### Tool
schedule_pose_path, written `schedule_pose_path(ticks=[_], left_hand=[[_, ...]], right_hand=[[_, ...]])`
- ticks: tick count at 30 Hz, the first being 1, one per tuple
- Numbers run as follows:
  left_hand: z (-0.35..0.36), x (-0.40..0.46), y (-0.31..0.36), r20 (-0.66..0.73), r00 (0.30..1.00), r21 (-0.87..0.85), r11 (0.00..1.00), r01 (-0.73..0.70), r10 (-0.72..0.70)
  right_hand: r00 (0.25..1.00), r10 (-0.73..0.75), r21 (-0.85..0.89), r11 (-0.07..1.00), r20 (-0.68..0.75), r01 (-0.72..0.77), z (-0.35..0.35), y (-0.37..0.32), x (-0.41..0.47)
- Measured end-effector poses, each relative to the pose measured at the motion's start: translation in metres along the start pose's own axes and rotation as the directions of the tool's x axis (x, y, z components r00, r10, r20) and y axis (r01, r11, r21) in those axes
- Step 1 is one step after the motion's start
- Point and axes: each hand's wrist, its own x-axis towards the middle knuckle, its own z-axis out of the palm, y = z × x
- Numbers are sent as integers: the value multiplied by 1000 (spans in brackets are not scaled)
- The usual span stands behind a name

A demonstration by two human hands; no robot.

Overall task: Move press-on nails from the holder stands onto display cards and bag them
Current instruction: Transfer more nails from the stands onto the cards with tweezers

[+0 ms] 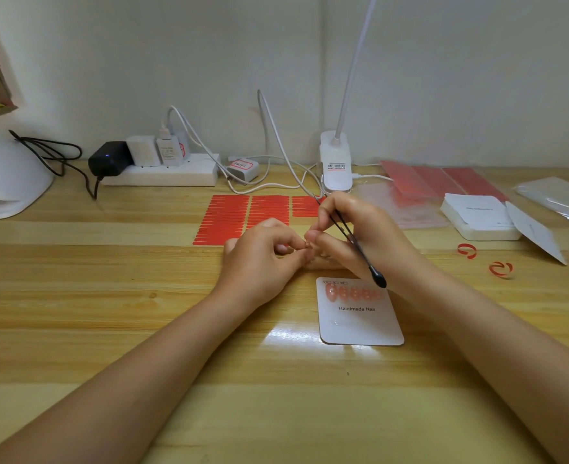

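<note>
— At desk centre, head view: what do your hands hold?
— Your left hand (pixel 263 252) and right hand (pixel 350 236) meet fingertip to fingertip, pinching one small press-on nail (pixel 307 244). The right also grips black tweezers (pixel 353 241).
— And the card?
— The display card (pixel 360 316) lies just below your hands, a row of pink nails (pixel 353 293) along its top. Red adhesive strips (pixel 239 216) sit behind your hands.

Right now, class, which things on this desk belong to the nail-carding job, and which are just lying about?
Job:
display card with a row of nails
tweezers in right hand
small nail pinched by left hand
red tape sheets
card stack
clear bags

Lying about:
power strip
lamp base
red scraps
</note>
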Motion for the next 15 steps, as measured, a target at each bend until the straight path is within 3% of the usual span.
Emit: schedule_pose_path(ticks=[15], left_hand=[[1,0,-1,-12,1000,-23,1000,2,-2]], right_hand=[[995,39,-32,999,-93,-42,4,-1,0]])
